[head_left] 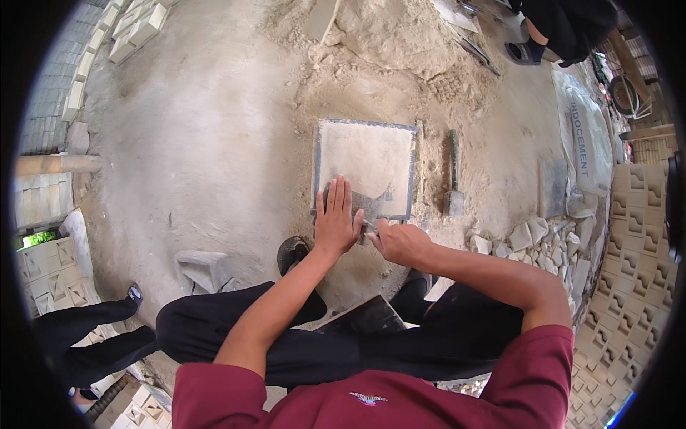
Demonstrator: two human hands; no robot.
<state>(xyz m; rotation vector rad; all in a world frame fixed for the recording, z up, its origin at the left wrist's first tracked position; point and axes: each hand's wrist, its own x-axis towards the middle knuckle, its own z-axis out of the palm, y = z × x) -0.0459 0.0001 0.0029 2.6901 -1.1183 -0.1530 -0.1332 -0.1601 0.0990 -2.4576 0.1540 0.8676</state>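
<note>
On the ground before me lies a square mould (414, 154) with a dark rim, filled with pale sandy mix (361, 149). A flat dark trowel (371, 206) rests over its near edge, on the mix. My left hand (336, 227) lies flat on the trowel's blade, fingers stretched out together and pointing away from me. My right hand (401, 242) is closed around the trowel's handle, most of which its fingers hide. Behind the trowel the mix looks smooth, with a curved edge near the mould's right side.
A long-handled hammer (455, 175) lies right of the mould. Beyond it sits a heap of sandy mix (393, 32). Broken pieces (532, 236) and a cement sack (589, 136) are at the right, beside stacked patterned blocks (632, 250). Other people's legs (93, 329) show at left and far right.
</note>
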